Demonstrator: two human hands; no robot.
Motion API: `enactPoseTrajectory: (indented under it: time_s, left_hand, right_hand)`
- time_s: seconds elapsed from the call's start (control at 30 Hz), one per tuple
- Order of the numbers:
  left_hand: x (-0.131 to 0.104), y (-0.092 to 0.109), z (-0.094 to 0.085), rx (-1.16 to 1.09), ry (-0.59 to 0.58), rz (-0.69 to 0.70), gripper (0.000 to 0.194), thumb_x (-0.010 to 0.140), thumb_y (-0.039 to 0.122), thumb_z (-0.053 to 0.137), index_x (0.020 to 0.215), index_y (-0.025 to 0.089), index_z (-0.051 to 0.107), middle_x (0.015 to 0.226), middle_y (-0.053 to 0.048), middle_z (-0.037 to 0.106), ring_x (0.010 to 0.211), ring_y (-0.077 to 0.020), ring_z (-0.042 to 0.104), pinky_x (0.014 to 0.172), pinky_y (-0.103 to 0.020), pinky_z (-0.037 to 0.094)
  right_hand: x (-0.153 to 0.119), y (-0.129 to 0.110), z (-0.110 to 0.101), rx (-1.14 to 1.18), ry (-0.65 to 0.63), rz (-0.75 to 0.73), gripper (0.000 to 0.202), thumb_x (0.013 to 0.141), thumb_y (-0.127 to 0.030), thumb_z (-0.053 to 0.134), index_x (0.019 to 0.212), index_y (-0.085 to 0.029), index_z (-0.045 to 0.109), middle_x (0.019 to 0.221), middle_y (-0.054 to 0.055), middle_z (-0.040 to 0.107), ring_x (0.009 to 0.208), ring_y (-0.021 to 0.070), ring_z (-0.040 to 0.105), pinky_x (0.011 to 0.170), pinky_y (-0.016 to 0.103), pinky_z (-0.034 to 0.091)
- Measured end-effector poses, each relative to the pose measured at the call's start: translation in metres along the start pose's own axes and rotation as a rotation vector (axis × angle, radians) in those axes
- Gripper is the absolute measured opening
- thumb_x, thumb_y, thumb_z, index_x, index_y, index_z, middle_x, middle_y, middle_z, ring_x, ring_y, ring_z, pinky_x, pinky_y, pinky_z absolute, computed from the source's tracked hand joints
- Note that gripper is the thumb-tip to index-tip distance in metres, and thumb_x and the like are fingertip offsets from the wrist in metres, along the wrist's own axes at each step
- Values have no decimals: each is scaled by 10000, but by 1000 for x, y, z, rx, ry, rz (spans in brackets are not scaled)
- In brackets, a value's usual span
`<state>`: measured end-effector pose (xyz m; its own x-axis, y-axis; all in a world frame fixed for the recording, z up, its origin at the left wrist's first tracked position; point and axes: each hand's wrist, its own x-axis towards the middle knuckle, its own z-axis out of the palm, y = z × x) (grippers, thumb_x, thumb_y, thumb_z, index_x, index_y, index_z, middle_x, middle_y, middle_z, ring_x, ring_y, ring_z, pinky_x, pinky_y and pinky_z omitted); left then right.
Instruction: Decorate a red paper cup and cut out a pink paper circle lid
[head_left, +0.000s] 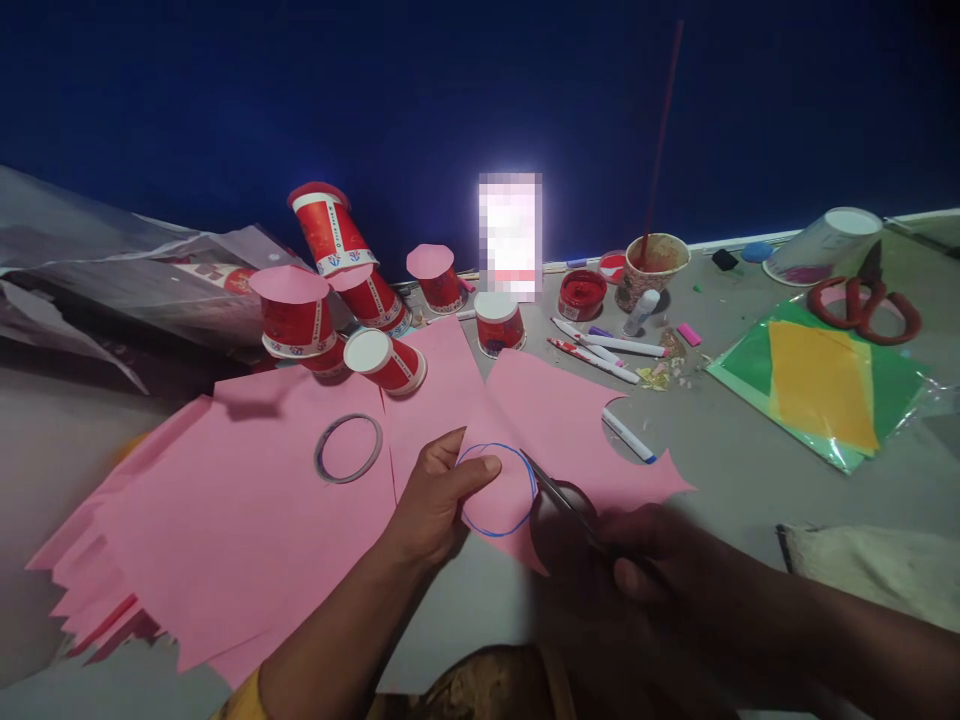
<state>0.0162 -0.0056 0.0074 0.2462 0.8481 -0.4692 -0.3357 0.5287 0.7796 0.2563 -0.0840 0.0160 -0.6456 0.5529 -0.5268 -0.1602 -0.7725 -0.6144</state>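
My left hand (442, 480) pinches a piece of pink paper (510, 490), its thumb lying over a circle drawn in blue. In my right hand (652, 550) is a pair of dark scissors (566, 500), its blades at the right edge of that circle. The handles are mostly hidden by my fingers. Behind the held piece lies a larger pink sheet (555, 400) with curved cut-outs along its edge. Left of my left hand, a roll of tape (349, 448) rests on a stack of pink sheets (247, 500).
Several red paper cups (296, 325) stand at the back left, some with pink paper tops. Beyond the sheets are a red paint jar (582, 297), a stained cup (651, 272) and several markers (628, 435). At right, red-handled scissors (862, 308) lie on packaged coloured paper (821, 390).
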Motion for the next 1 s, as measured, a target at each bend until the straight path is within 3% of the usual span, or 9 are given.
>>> enactPoseTrajectory:
  time_s: [0.1,0.27,0.4,0.67,0.8,1.0]
  left_hand:
    - [0,-1,-1,11,-8,2,316,597,293,1002,816,142,832,703,-40,766,604,-136,655,615,-241,559]
    - [0,-1,-2,28,-6,-6,311,599,294,997,802,142,817,679,-33,756,589,-140,655,614,-249,561]
    - [0,0,-2,29,-6,0,314,609,295,991,823,146,817,662,-33,751,608,-157,672,634,-264,573]
    - [0,0,-1,3,-13,-9,320,592,285,1000,814,140,820,682,-39,766,601,-149,670,617,-252,567]
    - [0,-1,-1,0,-12,-15,321,600,283,997,834,143,826,662,-35,759,607,-158,680,621,-256,567]
    - [0,-1,-1,5,-4,-17,317,601,274,996,833,143,825,673,-36,767,611,-157,686,616,-245,556]
  right_hand:
    - [-1,0,0,84,-42,8,469,889,-552,824,1098,-139,747,904,18,562,823,155,465,728,254,376]
    - [1,3,-3,36,-41,-40,473,912,-590,791,999,-134,703,851,-7,483,784,141,398,689,257,314]
    - [1,4,-3,68,-65,-39,533,880,-626,813,1032,-125,717,893,18,529,816,156,437,727,268,356]
    - [0,1,2,120,-19,-7,453,912,-510,826,1160,-136,768,979,39,611,883,163,531,809,268,429]
    - [0,1,1,101,3,33,460,893,-540,824,1103,-134,769,901,25,600,824,159,518,774,276,450]
    - [0,0,1,36,-10,-63,478,874,-565,839,1053,-130,759,938,39,609,841,162,508,731,259,417]
